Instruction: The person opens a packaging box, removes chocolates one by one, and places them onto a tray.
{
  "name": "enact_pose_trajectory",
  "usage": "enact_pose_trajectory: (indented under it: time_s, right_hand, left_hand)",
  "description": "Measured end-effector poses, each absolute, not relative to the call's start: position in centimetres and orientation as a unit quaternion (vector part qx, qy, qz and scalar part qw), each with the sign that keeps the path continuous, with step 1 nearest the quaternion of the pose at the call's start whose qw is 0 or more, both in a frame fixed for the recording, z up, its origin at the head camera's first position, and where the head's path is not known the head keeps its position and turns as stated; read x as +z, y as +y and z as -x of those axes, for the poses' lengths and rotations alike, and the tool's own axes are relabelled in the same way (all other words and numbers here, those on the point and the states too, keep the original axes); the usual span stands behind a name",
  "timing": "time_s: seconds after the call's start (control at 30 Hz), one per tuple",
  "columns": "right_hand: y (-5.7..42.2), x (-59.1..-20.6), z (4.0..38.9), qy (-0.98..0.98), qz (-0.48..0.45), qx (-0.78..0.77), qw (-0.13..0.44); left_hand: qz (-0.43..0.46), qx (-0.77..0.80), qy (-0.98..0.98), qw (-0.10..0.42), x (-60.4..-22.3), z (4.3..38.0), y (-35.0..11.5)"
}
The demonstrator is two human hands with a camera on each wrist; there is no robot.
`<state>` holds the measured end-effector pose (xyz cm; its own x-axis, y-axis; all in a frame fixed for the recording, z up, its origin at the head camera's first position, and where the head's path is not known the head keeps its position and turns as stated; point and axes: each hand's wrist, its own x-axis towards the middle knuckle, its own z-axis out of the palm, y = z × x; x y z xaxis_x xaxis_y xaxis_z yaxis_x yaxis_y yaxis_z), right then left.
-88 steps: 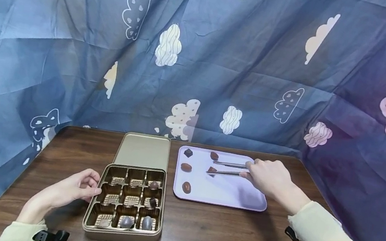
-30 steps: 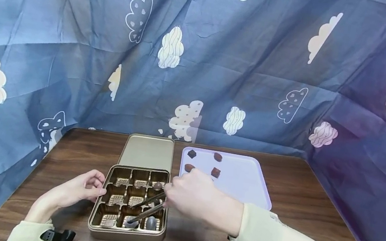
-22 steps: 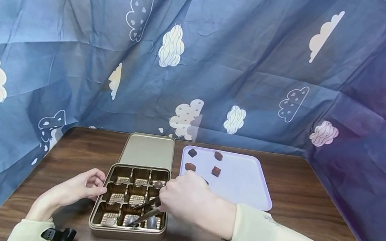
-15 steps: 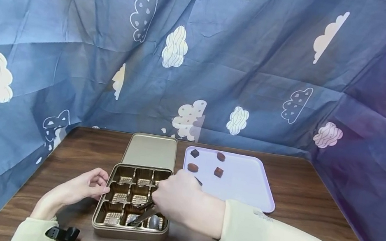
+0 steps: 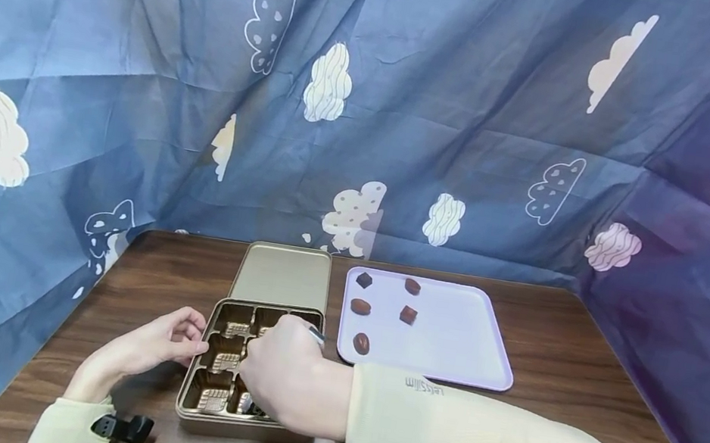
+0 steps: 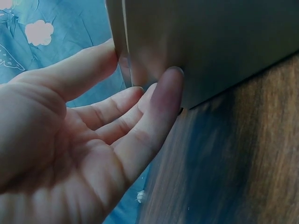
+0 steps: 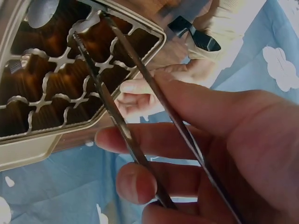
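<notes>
My left hand (image 5: 154,341) is at the left side of the gold chocolate box (image 5: 207,356). In the left wrist view, its thumb touches the rim and its index fingertip presses the outer wall (image 6: 201,51). My right hand (image 5: 293,377) holds long metal tweezers (image 7: 133,144), thumb on one arm and fingers on the other. Their parted tips straddle a grey chocolate (image 7: 88,23) in the front middle compartment. An oval grey chocolate (image 7: 42,11) lies in the front right compartment, and a small dark chocolate (image 7: 16,65) sits behind it. My right hand hides the box's right side in the head view.
A lilac tray (image 5: 463,329) on the right carries several chocolates, among them a dark cube (image 5: 364,279) and a brown oval (image 5: 361,343). Behind the box lies its lid (image 5: 285,276). A blue cloud-print cloth (image 5: 413,108) closes off the table's back.
My right hand has travelled from the tray to the box, carrying the tweezers into the front middle compartment, then swung further left over it. My left hand has stayed at the box's side.
</notes>
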<state>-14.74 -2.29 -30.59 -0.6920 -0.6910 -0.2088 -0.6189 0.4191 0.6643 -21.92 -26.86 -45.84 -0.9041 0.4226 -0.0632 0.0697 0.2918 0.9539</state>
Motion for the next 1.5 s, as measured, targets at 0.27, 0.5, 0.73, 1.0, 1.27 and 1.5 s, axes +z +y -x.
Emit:
enact_pose_trajectory:
  time_s: [0.27, 0.5, 0.73, 1.0, 1.27, 1.5]
  right_hand:
    - [-1.2, -30.4, 15.3, -0.821, -0.427, -0.369, 0.083]
    - [2.0, -27.8, 16.0, -0.811, -0.469, -0.318, 0.145]
    - [6.2, -25.5, 17.3, -0.818, -0.469, -0.276, 0.186]
    - [11.1, -26.0, 17.6, -0.848, -0.446, -0.178, 0.225]
    - [16.3, -29.0, 17.6, -0.878, -0.405, -0.091, 0.238]
    - [21.4, -30.0, 16.9, -0.910, -0.339, -0.023, 0.238]
  left_hand:
    - [-0.157, 0.574, 0.790, 0.151, -45.8, 21.9, -26.5]
    - [-0.153, 0.568, 0.795, 0.149, -45.8, 21.9, -26.7]
    - [-0.155, 0.567, 0.794, 0.153, -45.9, 21.8, -26.9]
    - [-0.158, 0.567, 0.794, 0.149, -45.6, 21.8, -26.7]
    - [-0.164, 0.564, 0.795, 0.150, -45.8, 21.7, -26.8]
    - [-0.163, 0.566, 0.795, 0.146, -45.9, 21.6, -26.8]
